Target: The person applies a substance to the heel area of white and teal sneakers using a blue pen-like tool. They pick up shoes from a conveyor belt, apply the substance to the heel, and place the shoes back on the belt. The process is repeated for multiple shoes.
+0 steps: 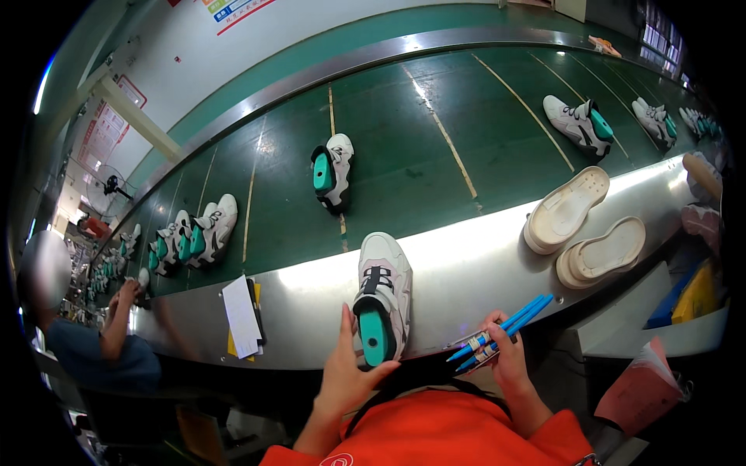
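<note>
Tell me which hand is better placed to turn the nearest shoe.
Probably the left hand: it cups the shoe's heel, while the right hand is occupied, holding blue pens.

1 wht/pink lace-up shoe [387, 260] w/ teal insert [374, 330] at L grip [348, 374]; 2 slim blue pens [519, 314] in R grip [508, 353]; 2 chunky cream soles [566, 208] R of R grip. Beyond L grip: 1 wht/blk shoe [339, 167], approx. 3 shoes [216, 231] farther L. Beyond R grip: 1 wht/gry shoe [572, 120]; farthest shoes [699, 122] uncountable.
</note>
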{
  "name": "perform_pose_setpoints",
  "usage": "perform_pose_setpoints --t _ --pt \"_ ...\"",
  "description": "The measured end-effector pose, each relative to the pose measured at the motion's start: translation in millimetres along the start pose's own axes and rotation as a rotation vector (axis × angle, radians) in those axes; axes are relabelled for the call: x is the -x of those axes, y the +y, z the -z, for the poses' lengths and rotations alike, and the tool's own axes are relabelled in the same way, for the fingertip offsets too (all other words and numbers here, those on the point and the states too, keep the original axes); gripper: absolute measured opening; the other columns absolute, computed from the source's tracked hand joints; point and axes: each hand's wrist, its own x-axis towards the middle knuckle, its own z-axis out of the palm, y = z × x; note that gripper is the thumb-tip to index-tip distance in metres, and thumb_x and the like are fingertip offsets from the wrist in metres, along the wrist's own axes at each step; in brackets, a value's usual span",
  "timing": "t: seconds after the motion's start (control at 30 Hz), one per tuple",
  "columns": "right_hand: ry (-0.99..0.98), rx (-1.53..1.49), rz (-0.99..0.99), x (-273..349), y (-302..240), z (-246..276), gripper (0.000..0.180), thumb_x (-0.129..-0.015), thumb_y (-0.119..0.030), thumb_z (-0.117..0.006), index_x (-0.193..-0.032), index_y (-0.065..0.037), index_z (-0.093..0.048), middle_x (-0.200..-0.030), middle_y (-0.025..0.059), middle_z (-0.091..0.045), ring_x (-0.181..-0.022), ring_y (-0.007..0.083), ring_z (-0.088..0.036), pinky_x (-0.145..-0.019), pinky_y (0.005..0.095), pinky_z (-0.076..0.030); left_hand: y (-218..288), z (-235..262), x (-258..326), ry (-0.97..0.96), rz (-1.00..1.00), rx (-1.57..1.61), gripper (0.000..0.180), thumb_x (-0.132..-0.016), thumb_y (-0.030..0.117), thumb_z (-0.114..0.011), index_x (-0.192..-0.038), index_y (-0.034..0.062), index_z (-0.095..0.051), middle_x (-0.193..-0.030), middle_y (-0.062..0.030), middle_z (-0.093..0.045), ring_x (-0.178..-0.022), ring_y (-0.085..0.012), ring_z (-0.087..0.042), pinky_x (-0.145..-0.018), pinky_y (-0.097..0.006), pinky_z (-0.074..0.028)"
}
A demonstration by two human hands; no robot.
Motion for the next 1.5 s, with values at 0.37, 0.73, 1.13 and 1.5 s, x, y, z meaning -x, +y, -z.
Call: perform_pose_setpoints --t 0.37,0.73,1.13,1.5 --pt "0.049 -0.095 0.098 17 11 -5 0.013 -0.087 -0.02 -0.051 -0.09 -0.009 -0.045 -0.067 0.0028 -0.052 -0.051 0.0059 -0.048 -0.038 0.0176 -0.036 -55 15 -205 -0.312 0.128 0.149 0.049 -0.075 0.037 -0.068 -0.105 -0.0006 -0.058 -0.096 -0.011 -0.063 -0.087 -0.0178 -0.06 -0.079 -0.028 -0.046" --pt "0.053 -0.036 0.268 17 -7 -29 0.031 -0.078 -0.003 -0.056 -0.103 -0.009 -0.038 -0.08 0.0051 -0.048 -0.059 0.0094 -0.051 -0.043 0.0211 -0.045 25 64 -119 0.085 -0.385 0.573 0.037 -0.063 0.002 -0.077 -0.089 0.0023 -0.052 -0.092 -0.0135 -0.064 -0.083 -0.0175 -0.062 -0.074 -0.031 -0.052" --pt "-0.167 -0.053 1.209 18 -33 -107 0.048 -0.066 -0.004 -0.072 -0.092 -0.005 -0.032 -0.082 0.0072 -0.041 -0.061 0.0183 -0.054 -0.051 0.0262 -0.048 61 28 -46 0.228 -0.604 0.296 0.037 -0.059 0.001 -0.08 -0.092 0.0004 -0.063 -0.087 -0.012 -0.066 -0.078 -0.0166 -0.065 -0.07 -0.026 -0.052" --pt "-0.374 0.237 1.445 -12 -9 -124 0.052 -0.064 0.003 -0.075 -0.094 -0.004 -0.034 -0.084 0.015 -0.051 -0.069 0.0269 -0.064 -0.06 0.0329 -0.058 51 37 -49 0.17 -0.598 0.34 0.041 -0.059 0.0 -0.079 -0.096 -0.0016 -0.062 -0.091 -0.0131 -0.065 -0.081 -0.0177 -0.065 -0.073 -0.027 -0.052"
